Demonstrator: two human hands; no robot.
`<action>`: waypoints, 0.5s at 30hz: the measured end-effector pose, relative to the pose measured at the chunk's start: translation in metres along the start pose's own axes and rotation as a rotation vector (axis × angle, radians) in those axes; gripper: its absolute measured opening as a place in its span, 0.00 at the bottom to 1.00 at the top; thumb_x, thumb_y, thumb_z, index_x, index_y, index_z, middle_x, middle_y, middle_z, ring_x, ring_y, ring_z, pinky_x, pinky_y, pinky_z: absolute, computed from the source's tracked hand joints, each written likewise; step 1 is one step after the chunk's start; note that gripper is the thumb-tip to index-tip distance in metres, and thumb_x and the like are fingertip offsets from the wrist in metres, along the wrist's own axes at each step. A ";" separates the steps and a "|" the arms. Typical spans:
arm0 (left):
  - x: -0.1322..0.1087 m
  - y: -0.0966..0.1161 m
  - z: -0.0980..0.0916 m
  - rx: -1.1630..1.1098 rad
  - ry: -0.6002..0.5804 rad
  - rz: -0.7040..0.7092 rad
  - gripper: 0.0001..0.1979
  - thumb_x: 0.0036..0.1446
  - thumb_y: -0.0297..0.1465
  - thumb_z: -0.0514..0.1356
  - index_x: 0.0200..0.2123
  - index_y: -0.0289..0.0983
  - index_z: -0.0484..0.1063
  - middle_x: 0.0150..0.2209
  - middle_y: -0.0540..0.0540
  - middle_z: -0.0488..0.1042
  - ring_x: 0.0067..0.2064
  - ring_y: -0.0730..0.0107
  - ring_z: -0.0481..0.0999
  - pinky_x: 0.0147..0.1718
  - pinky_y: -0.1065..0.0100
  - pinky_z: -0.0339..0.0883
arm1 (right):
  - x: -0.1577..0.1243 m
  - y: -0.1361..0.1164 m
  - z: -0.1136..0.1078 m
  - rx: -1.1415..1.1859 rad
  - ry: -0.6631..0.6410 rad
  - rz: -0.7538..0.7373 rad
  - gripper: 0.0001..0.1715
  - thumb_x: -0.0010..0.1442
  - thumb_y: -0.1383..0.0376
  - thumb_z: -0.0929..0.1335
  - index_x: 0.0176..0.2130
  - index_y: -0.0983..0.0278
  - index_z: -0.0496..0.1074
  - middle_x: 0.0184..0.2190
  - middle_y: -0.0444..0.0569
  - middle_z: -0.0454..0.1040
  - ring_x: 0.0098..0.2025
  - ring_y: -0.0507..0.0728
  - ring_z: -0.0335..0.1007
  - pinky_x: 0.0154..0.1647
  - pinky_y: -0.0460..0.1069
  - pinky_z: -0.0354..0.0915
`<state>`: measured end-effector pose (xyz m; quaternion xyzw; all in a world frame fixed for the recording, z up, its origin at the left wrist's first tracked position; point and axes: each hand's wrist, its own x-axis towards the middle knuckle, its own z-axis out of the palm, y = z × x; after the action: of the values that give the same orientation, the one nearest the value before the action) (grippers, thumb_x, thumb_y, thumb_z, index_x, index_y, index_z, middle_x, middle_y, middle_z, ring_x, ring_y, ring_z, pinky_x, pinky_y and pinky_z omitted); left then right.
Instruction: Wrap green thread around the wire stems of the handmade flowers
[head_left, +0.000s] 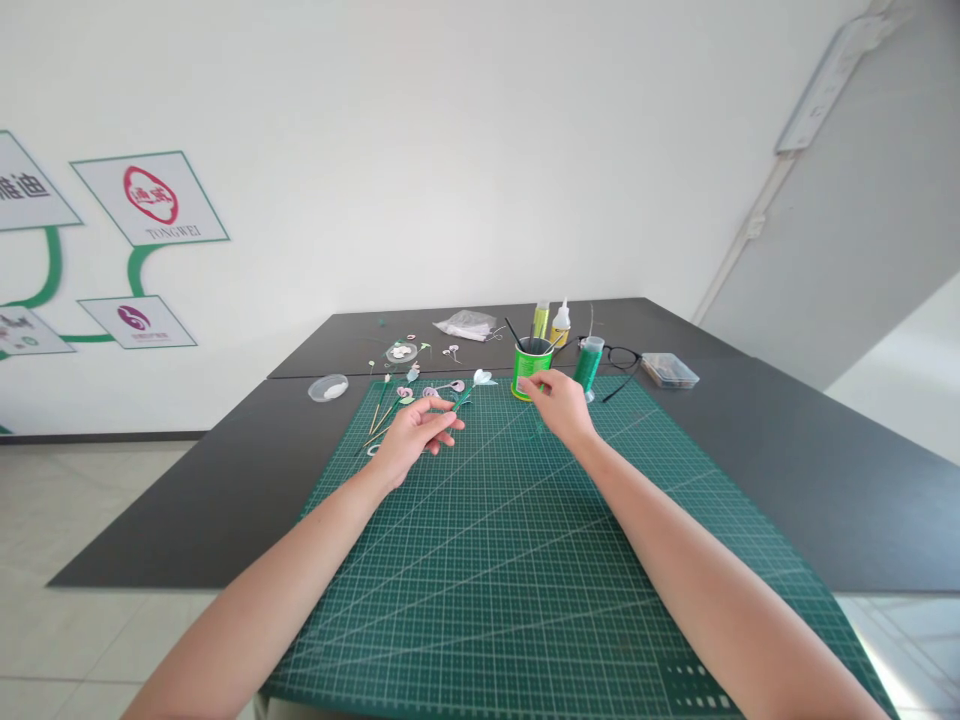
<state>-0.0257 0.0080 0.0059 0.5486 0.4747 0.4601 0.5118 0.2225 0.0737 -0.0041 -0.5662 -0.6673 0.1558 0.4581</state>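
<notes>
On the dark surface point(225, 500), a clear dish point(321, 392) sits far left. The left hand point(417, 430), half curled over the green cutting mat point(480, 570), pinches a green-stemmed white flower point(482, 378) between thumb and fingers. Next, the green can point(531, 362) holds tools; before it the right hand point(559, 402) has its fingertips drawn together (whether gripping anything, I cannot tell). Glasses point(624, 356) lie beyond, near a clear box point(671, 371).

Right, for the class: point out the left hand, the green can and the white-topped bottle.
Left hand point(415, 436): head view, middle of the hand.
Green can point(532, 361): head view, outer wall just below the rim.
White-topped bottle point(562, 323): head view, white upper part.
</notes>
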 end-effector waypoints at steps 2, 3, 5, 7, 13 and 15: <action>-0.001 0.000 0.001 -0.053 -0.007 -0.021 0.23 0.49 0.45 0.71 0.42 0.37 0.73 0.36 0.44 0.82 0.27 0.73 0.76 0.22 0.74 0.60 | -0.002 -0.004 -0.001 0.066 0.069 -0.065 0.22 0.63 0.51 0.65 0.26 0.63 0.73 0.29 0.50 0.74 0.32 0.57 0.66 0.37 0.52 0.60; -0.001 0.000 0.001 -0.064 -0.014 -0.024 0.23 0.49 0.44 0.71 0.42 0.37 0.73 0.35 0.44 0.82 0.27 0.73 0.75 0.22 0.74 0.60 | -0.003 -0.006 -0.002 0.100 0.098 -0.099 0.22 0.64 0.51 0.64 0.27 0.62 0.73 0.31 0.51 0.73 0.33 0.57 0.66 0.38 0.53 0.61; -0.002 -0.002 0.002 -0.067 -0.024 -0.020 0.23 0.49 0.44 0.72 0.42 0.37 0.73 0.35 0.44 0.82 0.28 0.73 0.75 0.22 0.74 0.60 | -0.005 -0.009 -0.001 0.158 0.140 -0.136 0.19 0.64 0.53 0.63 0.29 0.62 0.72 0.32 0.51 0.73 0.35 0.58 0.67 0.40 0.53 0.62; -0.002 -0.002 0.003 -0.060 -0.031 -0.011 0.22 0.49 0.43 0.72 0.42 0.37 0.73 0.35 0.44 0.82 0.28 0.73 0.75 0.23 0.73 0.60 | -0.007 -0.009 0.002 0.215 0.154 -0.119 0.13 0.62 0.55 0.65 0.32 0.61 0.69 0.32 0.50 0.73 0.37 0.58 0.68 0.41 0.53 0.63; -0.003 -0.001 0.005 -0.026 -0.044 0.008 0.21 0.50 0.43 0.71 0.41 0.37 0.73 0.36 0.43 0.83 0.27 0.73 0.74 0.23 0.73 0.60 | -0.011 -0.014 0.012 0.660 -0.159 0.035 0.14 0.56 0.54 0.70 0.36 0.61 0.68 0.33 0.48 0.76 0.37 0.57 0.73 0.45 0.54 0.68; -0.003 -0.001 0.005 0.000 -0.049 0.021 0.20 0.50 0.43 0.71 0.41 0.37 0.73 0.35 0.44 0.83 0.27 0.73 0.74 0.23 0.73 0.59 | -0.014 -0.019 0.012 0.771 -0.295 0.092 0.20 0.57 0.49 0.69 0.39 0.62 0.73 0.34 0.50 0.79 0.38 0.57 0.75 0.47 0.54 0.69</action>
<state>-0.0211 0.0039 0.0050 0.5647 0.4563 0.4518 0.5183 0.2011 0.0588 -0.0029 -0.3541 -0.5925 0.4942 0.5284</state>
